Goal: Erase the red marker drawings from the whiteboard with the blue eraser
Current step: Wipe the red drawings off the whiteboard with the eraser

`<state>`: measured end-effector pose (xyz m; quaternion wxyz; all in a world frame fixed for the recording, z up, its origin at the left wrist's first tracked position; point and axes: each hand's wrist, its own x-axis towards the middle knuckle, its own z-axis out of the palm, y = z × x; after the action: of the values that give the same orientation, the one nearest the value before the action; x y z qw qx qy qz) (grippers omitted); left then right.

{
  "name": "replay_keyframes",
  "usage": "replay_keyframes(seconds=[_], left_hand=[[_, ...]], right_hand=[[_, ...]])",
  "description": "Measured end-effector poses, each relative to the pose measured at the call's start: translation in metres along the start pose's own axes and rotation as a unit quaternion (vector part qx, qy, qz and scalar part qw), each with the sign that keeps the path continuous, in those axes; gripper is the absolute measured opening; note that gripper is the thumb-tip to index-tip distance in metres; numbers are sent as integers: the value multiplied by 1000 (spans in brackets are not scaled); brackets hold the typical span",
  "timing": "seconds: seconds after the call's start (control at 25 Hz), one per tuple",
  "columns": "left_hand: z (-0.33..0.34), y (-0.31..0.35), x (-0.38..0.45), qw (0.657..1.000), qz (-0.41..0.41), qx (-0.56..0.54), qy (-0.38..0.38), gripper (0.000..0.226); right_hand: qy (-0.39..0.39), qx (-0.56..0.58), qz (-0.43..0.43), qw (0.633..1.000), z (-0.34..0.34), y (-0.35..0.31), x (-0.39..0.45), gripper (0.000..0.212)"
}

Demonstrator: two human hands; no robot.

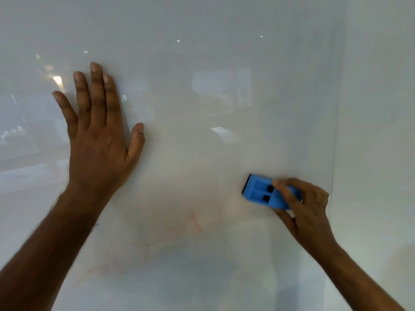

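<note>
A glossy whiteboard [202, 97] fills the view. My right hand [307, 209] grips the blue eraser [262, 194] at the lower right and holds it against the board. Faint red marker traces [202, 218] run from just left of the eraser down toward the lower left, where paler red loops [121, 257] show. My left hand [98, 135] lies flat on the board at the upper left, fingers straight and spread.
The board's right edge [334, 176] runs vertically just right of my right hand, with a plain pale wall [377, 131] beyond it. Room reflections show in the board's upper half.
</note>
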<state>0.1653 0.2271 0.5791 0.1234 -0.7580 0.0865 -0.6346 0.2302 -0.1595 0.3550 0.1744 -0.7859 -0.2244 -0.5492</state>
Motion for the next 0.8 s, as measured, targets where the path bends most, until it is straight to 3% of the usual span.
replay_keyframes(seconds=[0.12, 0.2, 0.4, 0.52, 0.64, 0.8], left_hand=[[0, 1, 0, 1000, -1, 2, 2, 80], [-1, 2, 0, 1000, 0, 1, 2, 80], [-2, 2, -2, 1000, 2, 2, 4, 79], [-1, 1, -2, 1000, 5, 4, 5, 79], [1, 1, -2, 1000, 1, 6, 3, 79], [1, 3, -2, 1000, -4, 3, 3, 79]], right_hand=[[47, 40, 65, 996, -7, -14, 38, 61], [57, 53, 61, 995, -5, -29, 51, 62], [-25, 23, -85, 996, 17, -37, -9, 63], [-59, -8, -121, 991, 19, -18, -49, 60], [-47, -22, -92, 994, 11, 6, -49, 60], [4, 7, 8, 1000, 2, 2, -10, 60]])
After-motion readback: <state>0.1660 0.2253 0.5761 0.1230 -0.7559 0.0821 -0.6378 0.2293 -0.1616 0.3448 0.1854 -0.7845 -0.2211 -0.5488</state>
